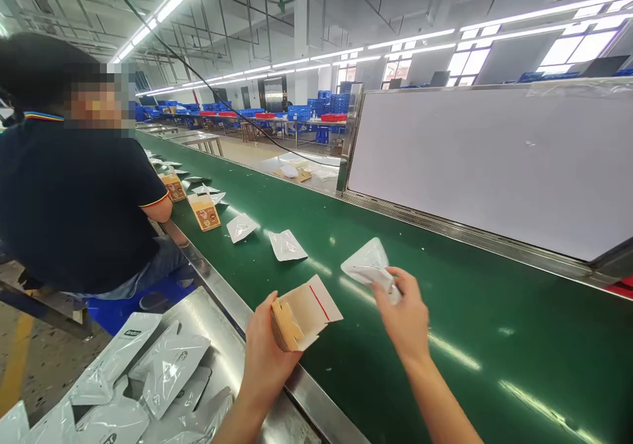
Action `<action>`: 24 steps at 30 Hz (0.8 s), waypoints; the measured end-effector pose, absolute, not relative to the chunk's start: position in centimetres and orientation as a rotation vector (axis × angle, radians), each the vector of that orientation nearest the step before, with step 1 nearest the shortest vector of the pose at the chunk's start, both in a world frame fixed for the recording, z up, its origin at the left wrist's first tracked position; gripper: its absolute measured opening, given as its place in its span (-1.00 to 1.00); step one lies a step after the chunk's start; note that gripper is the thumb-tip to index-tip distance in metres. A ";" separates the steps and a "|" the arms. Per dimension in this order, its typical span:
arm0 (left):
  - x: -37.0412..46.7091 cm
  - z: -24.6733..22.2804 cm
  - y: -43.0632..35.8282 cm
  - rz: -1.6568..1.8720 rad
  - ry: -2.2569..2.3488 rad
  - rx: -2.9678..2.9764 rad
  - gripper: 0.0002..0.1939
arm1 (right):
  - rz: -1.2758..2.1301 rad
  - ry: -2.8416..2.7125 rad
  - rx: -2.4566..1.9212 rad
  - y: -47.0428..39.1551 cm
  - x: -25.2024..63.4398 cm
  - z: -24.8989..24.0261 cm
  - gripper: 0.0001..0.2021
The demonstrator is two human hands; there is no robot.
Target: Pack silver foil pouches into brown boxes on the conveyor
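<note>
Both forearms seen bare, no sleeves, gloves, rings or watch worn. L hand (264,351) & R hand (405,318): nails kept short, unpainted; wrists slim, nothing strapped on.

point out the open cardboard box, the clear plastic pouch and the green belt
open brown cardboard box (301,315), head view, on its pale flap
clear plastic pouch (366,266), head view, middle
green conveyor belt (445,292), head view, bare surface

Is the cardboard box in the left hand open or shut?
Open: the box in the left hand has its flap folded back.
</note>
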State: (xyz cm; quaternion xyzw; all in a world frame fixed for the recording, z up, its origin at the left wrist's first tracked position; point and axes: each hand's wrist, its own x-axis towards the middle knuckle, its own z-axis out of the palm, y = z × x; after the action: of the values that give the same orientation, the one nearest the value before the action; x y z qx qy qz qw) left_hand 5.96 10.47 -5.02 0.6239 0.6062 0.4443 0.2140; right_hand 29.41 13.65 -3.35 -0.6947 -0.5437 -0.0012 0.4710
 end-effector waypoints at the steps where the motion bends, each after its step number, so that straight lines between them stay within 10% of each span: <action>1: 6.5 -5.5 9.8 1.229 1.699 1.754 -0.23 | -0.073 -1.313 -1.605 11.9 29.4 -1.9 -0.68; 12: 10.6 -6.5 7.0 1.350 1.547 2.052 -0.30 | -0.399 -2.198 -1.044 3.9 25.9 0.5 -0.69; 18: 11.4 -7.6 5.6 1.386 1.484 1.949 -0.33 | 0.551 -2.476 -1.162 3.4 25.3 1.1 -0.45; 24: 10.6 -8.1 4.6 1.246 1.334 1.930 -0.17 | 0.730 -2.313 -1.379 4.2 24.7 3.0 -0.77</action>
State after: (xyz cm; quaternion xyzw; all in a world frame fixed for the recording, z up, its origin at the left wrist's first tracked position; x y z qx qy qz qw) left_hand 10.57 4.59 -8.05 0.7051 0.4876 0.4552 0.2403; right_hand 24.68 4.23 3.03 -0.4867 -0.8162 0.2577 0.1748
